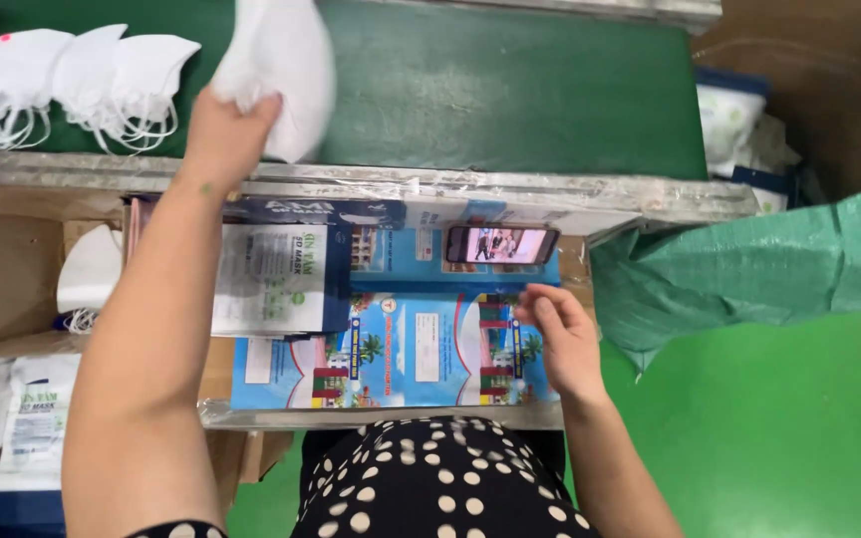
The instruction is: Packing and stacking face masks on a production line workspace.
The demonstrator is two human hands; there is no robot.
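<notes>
On green belt (510,90), white masks (72,85)

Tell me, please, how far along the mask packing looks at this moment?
Done: flat printed pouches lie stacked on the blue tray, and one white mask sits in the cardboard box. In hand: the left hand grips a white mask over the green belt, while the right hand rests on the tray. Left: three masks wait on the belt.

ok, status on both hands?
Left hand gripping white folded face mask over green belt. Right hand flat on blue printed packaging sheets. Nothing in the way.
</notes>
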